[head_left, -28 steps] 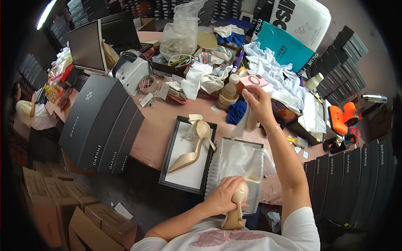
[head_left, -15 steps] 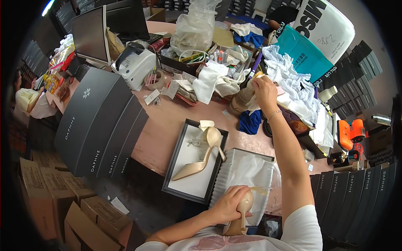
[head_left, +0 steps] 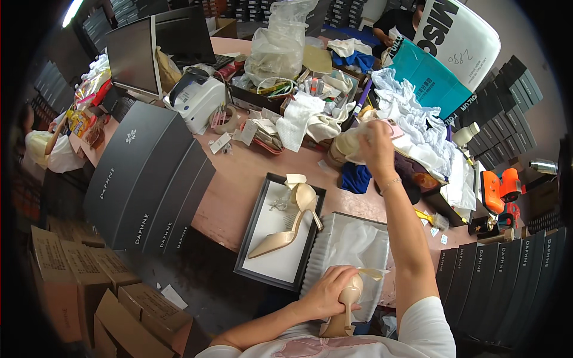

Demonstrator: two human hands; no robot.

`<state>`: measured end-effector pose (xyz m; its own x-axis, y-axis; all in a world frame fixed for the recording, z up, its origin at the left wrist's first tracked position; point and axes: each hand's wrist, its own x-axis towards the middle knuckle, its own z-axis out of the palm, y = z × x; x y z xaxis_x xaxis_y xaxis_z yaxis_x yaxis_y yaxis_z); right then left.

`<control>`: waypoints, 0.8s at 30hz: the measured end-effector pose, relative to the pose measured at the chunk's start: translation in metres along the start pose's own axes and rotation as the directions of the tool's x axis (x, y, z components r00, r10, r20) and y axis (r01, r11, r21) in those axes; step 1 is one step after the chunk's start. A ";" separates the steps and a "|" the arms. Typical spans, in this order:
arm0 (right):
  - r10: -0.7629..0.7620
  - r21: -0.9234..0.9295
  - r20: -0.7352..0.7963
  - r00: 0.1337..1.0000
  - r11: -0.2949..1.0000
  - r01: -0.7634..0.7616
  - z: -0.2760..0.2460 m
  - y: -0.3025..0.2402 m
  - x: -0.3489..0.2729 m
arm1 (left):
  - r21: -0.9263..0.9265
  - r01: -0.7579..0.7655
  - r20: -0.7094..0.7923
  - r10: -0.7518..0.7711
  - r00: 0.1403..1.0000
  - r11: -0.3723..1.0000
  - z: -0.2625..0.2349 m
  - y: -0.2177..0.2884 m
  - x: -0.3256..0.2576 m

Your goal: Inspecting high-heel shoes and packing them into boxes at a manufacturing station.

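My left hand is wrapped round a beige high-heeled shoe, held close to my body with its slim heel toward me and its strap sticking out to the right. My right hand reaches far out beside a cloudy beige jar. Its fingers are closed on what looks like a pale cloth, smeared by motion. The matching beige shoe lies on its side in a shallow dark box lid lined in white. Right of it stands an open shoebox with white tissue paper.
Stacked dark shoeboxes stand at left and right. Behind the jar are white cloths, a white machine and a large plastic bag. A blue cloth and yellow-handled brush lie at right. Cartons fill the lower left.
My right hand has shifted slightly nearer and down beside the jar, with the pale cloth moving along. A yellow-handled brush has come into sight beside my right forearm. My left hand keeps its hold.
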<state>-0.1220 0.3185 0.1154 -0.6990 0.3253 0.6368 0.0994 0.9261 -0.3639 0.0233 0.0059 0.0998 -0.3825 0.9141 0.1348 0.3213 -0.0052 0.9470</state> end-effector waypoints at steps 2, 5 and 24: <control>0.140 0.113 -0.206 0.969 0.986 -0.119 -0.024 -0.001 -0.008 | 0.002 0.010 -0.031 -0.010 0.999 1.000 0.001 -0.002 -0.001; 0.649 0.777 -0.291 0.703 0.589 -0.222 -0.057 0.039 -0.033 | -0.010 -0.013 -0.036 0.013 0.999 1.000 0.005 -0.001 0.001; 0.028 0.092 0.051 0.998 0.995 -0.033 0.022 0.033 0.005 | -0.020 0.016 -0.036 -0.017 0.999 1.000 0.002 0.014 0.003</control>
<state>-0.1381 0.3465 0.0916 -0.7314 0.3409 0.5906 0.0568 0.8935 -0.4454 0.0286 0.0098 0.1131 -0.4189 0.8988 0.1294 0.2979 0.0014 0.9546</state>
